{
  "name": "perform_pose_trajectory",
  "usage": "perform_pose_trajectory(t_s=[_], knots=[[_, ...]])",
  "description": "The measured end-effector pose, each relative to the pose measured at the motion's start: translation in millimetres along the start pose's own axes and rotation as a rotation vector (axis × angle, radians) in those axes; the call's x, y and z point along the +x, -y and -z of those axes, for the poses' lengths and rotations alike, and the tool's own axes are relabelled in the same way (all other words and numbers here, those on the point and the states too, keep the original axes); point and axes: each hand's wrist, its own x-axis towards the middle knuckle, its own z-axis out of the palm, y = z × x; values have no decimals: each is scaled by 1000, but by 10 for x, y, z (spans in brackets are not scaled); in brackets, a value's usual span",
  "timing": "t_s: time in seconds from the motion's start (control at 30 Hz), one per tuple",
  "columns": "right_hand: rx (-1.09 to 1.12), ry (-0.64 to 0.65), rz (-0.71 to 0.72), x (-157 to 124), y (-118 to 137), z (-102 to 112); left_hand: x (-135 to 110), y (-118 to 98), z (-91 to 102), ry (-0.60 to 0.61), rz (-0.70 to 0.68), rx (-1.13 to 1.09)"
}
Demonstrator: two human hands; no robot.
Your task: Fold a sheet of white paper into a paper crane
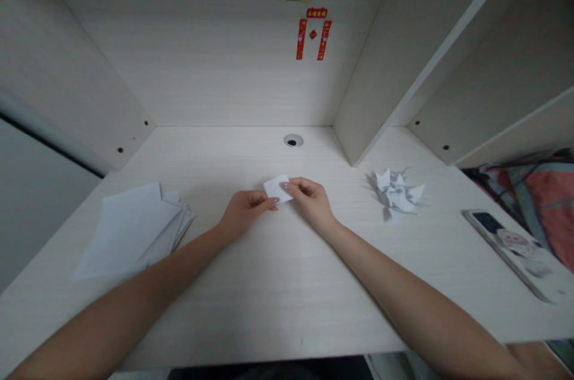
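Note:
A small folded piece of white paper (277, 188) is held between my two hands, just above the middle of the desk. My left hand (246, 208) pinches its lower left part, thumb on top. On the right side, my right hand (313, 199) grips the paper's upper right edge between thumb and fingers. The fingers under the paper are hidden. Left of my left hand lies a stack of white paper sheets (128, 224), fanned out unevenly. Several folded paper cranes (399, 192) sit in a cluster to the right of my right hand.
A phone in a pale case (515, 254) lies at the right of the desk (269, 302), beside a red and grey cloth (551, 195). A round cable hole (293, 140) is near the back panel. An upright divider (376, 69) stands at the back right.

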Motion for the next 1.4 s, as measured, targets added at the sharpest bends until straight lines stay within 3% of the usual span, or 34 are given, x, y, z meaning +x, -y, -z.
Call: perform_pose_trajectory(t_s=[0.17, 0.27, 0.9, 1.4], knots=[[-239, 71, 63, -24, -19, -9, 28, 43, -2, -95, 31, -109], [-273, 97, 85, -23, -39, -5, 39, 62, -1, -124, 33, -115], [-204, 147, 89, -45, 61, -13, 30, 74, 4, -37, -29, -80], [-59, 171, 0, -6, -20, 27, 13, 39, -5, -63, -36, -118]])
